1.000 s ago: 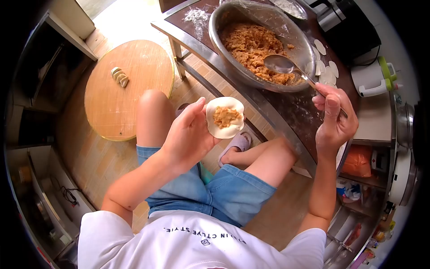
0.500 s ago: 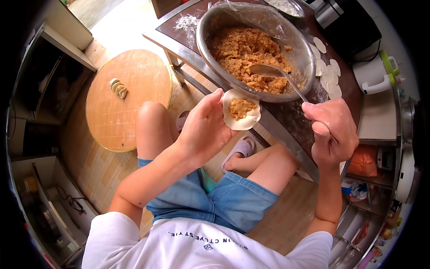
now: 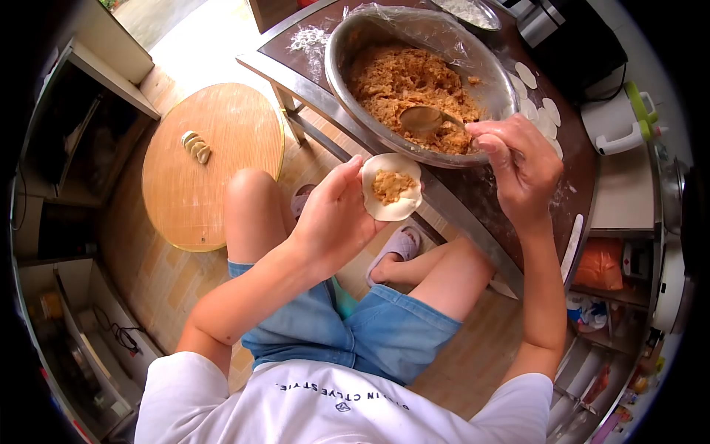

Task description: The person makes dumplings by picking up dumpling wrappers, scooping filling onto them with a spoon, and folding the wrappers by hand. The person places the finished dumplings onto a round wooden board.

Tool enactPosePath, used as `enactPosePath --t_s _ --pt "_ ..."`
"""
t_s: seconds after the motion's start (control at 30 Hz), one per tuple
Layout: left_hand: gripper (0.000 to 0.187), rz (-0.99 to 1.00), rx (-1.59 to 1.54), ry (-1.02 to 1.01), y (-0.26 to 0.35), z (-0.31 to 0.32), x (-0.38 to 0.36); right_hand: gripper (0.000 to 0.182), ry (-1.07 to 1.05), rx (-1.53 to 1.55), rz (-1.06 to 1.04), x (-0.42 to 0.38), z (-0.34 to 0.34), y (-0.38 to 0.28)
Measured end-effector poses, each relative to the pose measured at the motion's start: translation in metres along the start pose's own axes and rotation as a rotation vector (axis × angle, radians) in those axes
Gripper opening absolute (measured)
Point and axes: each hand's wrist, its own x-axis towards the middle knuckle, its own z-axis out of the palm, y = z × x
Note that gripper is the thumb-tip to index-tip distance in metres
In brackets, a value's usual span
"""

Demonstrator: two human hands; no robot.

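On the fingers of my left hand [image 3: 336, 211] lies a round dough wrapper [image 3: 403, 209], open and flat, with a lump of orange-brown filling [image 3: 390, 185] on it. My right hand [image 3: 523, 166] is closed on the handle of a metal spoon [image 3: 421, 120], whose bowl is over the filling in the large metal bowl [image 3: 342, 103]. That bowl holds a big mass of minced filling [image 3: 403, 74] and has clear plastic wrap at its far rim. Several plain wrappers [image 3: 547, 122] lie on the dark table to the right of the bowl.
A round wooden board [image 3: 211, 214] at the left carries several folded dumplings [image 3: 196, 146]. Loose flour [image 3: 309, 41] and a dish of flour [image 3: 470, 11] are on the table [image 3: 510, 222]. A black appliance [image 3: 573, 44] and a white-and-green container [image 3: 617, 122] stand at the right.
My right hand has moved left and toward the bowl, taking the spoon further over the filling. My left hand with the filled wrapper has shifted slightly left and down.
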Motion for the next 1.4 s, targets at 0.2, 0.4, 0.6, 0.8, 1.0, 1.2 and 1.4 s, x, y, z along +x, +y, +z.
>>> enactPosePath --t_s 0.2,0.4,0.6,0.8,1.0,1.2,1.4 --pt "0.047 0.006 -0.004 0.054 0.006 -0.007 -0.007 0.007 0.035 0.054 0.006 0.019 -0.007 -0.016" --pt "0.044 0.018 0.005 0.046 0.009 -0.003 -0.004 0.006 -0.074 0.085 -0.049 0.016 0.015 -0.007" --pt "0.043 0.017 0.023 0.037 0.010 -0.001 -0.006 0.013 -0.021 0.280 0.420 0.004 0.008 -0.014" --pt "0.041 0.037 0.009 0.045 0.010 0.001 -0.006 0.013 -0.070 0.112 0.127 -0.002 0.003 -0.006" --pt "0.043 0.019 0.013 0.029 0.011 0.004 -0.007 0.024 0.111 0.361 0.512 -0.011 -0.003 -0.012" --pt "0.045 0.005 0.022 0.006 0.012 0.012 -0.013 0.039 0.406 0.504 0.620 -0.017 -0.018 -0.018" --pt "0.044 0.006 -0.010 -0.014 0.009 0.011 0.001 0.035 0.361 0.418 0.658 -0.020 0.002 -0.020"
